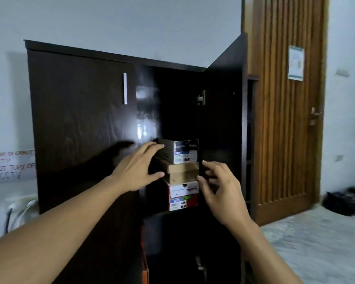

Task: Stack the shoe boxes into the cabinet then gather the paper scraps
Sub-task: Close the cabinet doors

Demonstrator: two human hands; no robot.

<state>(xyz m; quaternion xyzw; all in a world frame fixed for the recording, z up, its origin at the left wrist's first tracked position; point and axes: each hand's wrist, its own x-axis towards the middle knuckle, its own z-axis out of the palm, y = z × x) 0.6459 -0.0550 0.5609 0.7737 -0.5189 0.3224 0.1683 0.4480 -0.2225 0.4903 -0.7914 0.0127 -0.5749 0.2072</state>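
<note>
Head view: stacking step, near done by the look of it. Three shoe boxes piled on upper shelf of dark cabinet, right door open. Left hand fingers spread, tips at top box's left edge; right hand loosely curled just beside stack, gripping nothing. Next, likely: square up stack, then paper scraps (none in view).

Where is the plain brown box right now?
In the head view, the plain brown box sits mid-stack inside the open cabinet, under the dark box and above the red-and-white box, between the left hand and right hand.
</note>
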